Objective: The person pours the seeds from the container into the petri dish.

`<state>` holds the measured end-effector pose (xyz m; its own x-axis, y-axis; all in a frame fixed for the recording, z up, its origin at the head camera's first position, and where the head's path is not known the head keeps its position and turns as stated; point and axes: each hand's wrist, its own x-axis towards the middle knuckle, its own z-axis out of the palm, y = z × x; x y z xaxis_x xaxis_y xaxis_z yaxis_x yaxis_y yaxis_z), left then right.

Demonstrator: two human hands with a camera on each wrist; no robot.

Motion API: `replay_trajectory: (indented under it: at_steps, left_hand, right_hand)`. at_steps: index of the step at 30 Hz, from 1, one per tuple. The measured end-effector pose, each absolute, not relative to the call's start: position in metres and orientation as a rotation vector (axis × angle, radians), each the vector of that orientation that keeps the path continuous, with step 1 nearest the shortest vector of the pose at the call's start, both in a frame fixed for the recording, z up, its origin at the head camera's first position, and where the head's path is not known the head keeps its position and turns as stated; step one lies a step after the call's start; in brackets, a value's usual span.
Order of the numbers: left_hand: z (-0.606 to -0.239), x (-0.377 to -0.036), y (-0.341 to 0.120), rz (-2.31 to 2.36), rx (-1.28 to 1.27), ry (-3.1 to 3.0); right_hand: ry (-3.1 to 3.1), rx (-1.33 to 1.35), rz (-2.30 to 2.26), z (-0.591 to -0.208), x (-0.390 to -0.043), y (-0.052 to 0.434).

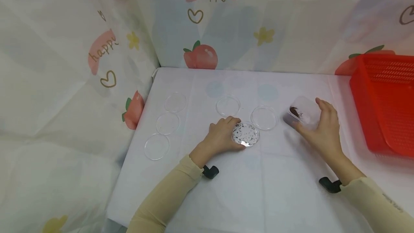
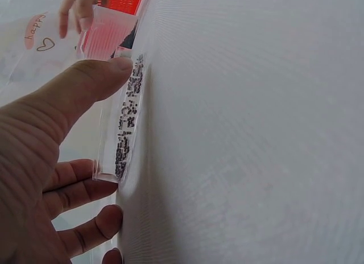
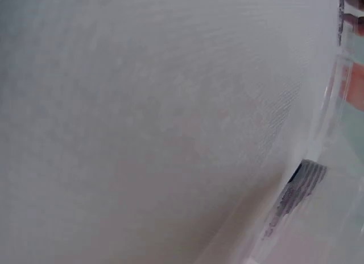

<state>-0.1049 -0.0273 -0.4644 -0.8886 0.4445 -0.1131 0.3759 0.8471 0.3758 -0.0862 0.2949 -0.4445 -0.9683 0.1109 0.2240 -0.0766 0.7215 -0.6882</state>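
Note:
My left hand (image 1: 222, 136) grips a round clear petri dish (image 1: 246, 135) by its edge, thumb on the near side and fingers on the far side. Dark specks are scattered over the dish's bottom. In the left wrist view, the thumb (image 2: 85, 85) lies across the dish's rim and its grains (image 2: 128, 122) show through the wall. Over to the right, my right hand (image 1: 323, 128) holds a clear plastic box (image 1: 308, 109) between thumb and fingers. Dark brown material (image 1: 295, 112) is gathered at the box's left end; the right wrist view shows it as a dark heap (image 3: 298, 190).
Behind the held dish lie two clear round dishes or lids, one back left (image 1: 228, 105) and one back right (image 1: 263, 117). Three more form a column at the left, the middle one (image 1: 168, 123) among them. A red basket (image 1: 372, 118) stands at the right edge. Printed cloth hangs behind.

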Motion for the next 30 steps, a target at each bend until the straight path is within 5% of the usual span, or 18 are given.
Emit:
replay_trajectory:
  at_steps: [17, 30]
  left_hand:
    - [-0.465, -0.102, -0.031, 0.533, 0.667, 2.812]
    - [-0.464, -0.100, -0.034, 0.510, 0.712, 2.821]
  right_hand:
    - [-2.681, 0.731, 0.800, -0.448, -0.072, 0.229]
    - [-2.973, 0.861, 0.690, -0.455, -0.079, 0.201]
